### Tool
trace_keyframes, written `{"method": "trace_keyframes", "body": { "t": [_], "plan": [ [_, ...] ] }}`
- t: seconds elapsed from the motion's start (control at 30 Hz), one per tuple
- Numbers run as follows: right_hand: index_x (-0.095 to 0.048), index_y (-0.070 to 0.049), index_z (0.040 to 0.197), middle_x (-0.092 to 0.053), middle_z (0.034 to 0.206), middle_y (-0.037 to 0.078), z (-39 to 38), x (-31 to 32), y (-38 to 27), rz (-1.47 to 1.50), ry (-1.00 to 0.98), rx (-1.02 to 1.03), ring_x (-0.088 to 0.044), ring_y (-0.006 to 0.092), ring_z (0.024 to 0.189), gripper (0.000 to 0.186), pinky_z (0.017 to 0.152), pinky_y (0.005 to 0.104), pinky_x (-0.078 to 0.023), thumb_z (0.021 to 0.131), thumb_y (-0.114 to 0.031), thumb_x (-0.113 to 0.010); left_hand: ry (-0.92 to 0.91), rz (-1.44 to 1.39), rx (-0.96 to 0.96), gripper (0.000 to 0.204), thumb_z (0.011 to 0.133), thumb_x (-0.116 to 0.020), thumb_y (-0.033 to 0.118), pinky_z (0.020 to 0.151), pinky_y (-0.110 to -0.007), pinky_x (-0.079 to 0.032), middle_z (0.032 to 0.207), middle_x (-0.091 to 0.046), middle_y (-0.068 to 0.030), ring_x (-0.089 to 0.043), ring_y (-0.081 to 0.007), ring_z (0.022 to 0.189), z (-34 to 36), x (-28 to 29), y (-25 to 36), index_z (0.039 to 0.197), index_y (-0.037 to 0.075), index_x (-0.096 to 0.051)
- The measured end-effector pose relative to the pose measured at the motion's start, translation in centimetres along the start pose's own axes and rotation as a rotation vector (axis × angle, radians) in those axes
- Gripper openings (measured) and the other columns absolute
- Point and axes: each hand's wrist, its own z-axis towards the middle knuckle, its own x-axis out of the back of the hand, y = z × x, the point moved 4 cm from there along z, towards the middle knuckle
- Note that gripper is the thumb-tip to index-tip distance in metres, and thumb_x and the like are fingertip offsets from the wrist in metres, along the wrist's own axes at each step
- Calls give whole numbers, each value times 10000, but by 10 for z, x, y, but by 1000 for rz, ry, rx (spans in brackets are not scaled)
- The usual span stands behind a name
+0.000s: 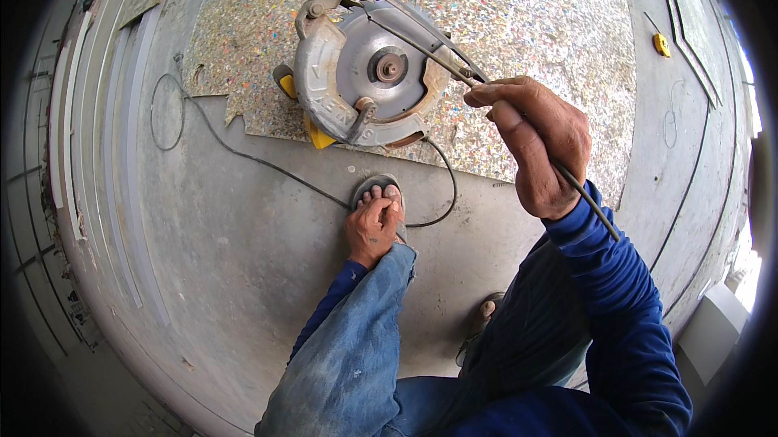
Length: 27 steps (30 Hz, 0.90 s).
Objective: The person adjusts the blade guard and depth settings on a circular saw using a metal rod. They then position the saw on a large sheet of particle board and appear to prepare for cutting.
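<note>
A circular saw (pixel 316 72) with a scuffed metal guard and yellow parts stands on a speckled board, its round grey blade (pixel 361 56) facing me. My right hand (pixel 539 141) is closed around a thin metal rod (pixel 421 49). The rod crosses the upper part of the blade, its far tip near the blade's rim; its other end runs out past my wrist. Whether the tip touches the blade, I cannot tell. Down by my sandalled left foot (pixel 387 194), my left hand (pixel 373 234) hangs with fingers curled in; nothing shows in it.
The saw's dark cable (pixel 450 173) loops past my foot and leftward over the concrete floor (pixel 219 267). The multicoloured board (pixel 543 40) lies under the saw. Long pale strips (pixel 121 169) lie at left. A yellow tape measure (pixel 661 45) lies at far right.
</note>
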Motion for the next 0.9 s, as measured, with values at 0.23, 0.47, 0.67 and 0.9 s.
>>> {"method": "trace_keyframes", "body": {
  "t": [0.23,0.47,0.67,0.9],
  "plan": [
    [-675,44,980,-681,842,172,-3,-1,4,16,43,35,-684,289,741,143,674,342,-530,891,0,-572,-2,-14,5,120,872,-687,219,656,-454,-545,821,-707,-127,-685,-351,729,2,0,4,878,100,-695],
    [-669,49,957,-660,810,169,0,1,-2,-17,18,58,-670,304,709,132,640,353,-523,861,24,-582,13,23,-6,120,867,-689,220,655,-458,-546,817,-707,-129,-684,-356,724,2,1,3,873,100,-695],
    [-662,50,947,-641,785,169,-1,7,3,-28,26,1,-657,299,693,130,632,355,-513,866,-1,-575,22,20,-3,126,857,-700,219,651,-459,-543,795,-701,-130,-681,-359,711,2,-2,3,852,93,-691],
    [-670,30,898,-631,737,151,-6,16,4,-50,16,-56,-649,294,659,115,612,353,-507,858,-38,-586,32,9,1,123,856,-702,218,643,-450,-542,783,-699,-129,-683,-353,704,2,-1,2,845,97,-687]
  ]
}}
